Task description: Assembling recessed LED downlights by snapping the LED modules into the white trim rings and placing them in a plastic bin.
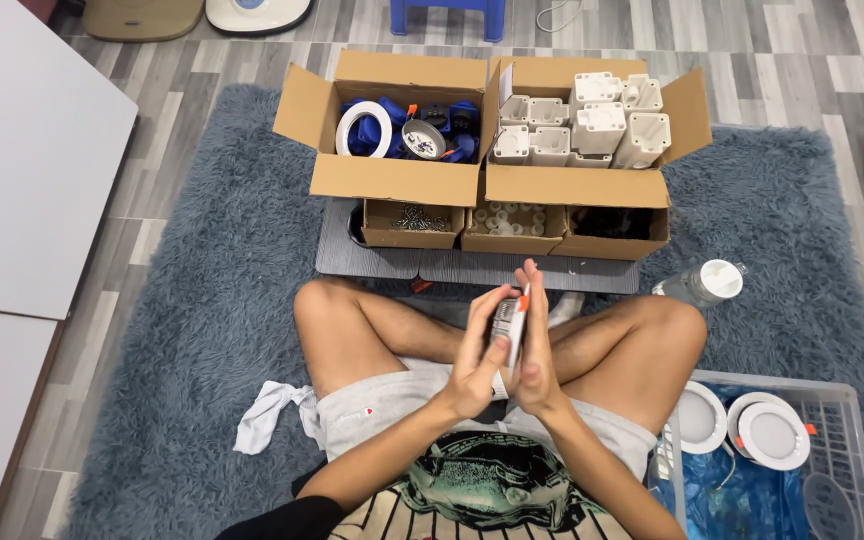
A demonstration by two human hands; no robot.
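Both palms press together around a small round light fitting [508,322], held edge-up over the crossed legs: left hand [477,360] backs it, right hand [537,350] squeezes. 2 open boxes [392,180] of parts sit within reach ahead.

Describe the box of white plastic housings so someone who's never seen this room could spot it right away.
Start at the blue-grey rug the person sits on; at its far edge, two large open cardboard boxes stand side by side. The box of white housings is the right-hand one, above three small cartons. Its neighbour, the left box, holds blue parts and a white ring, while this one holds only pale, blocky, upright housings.
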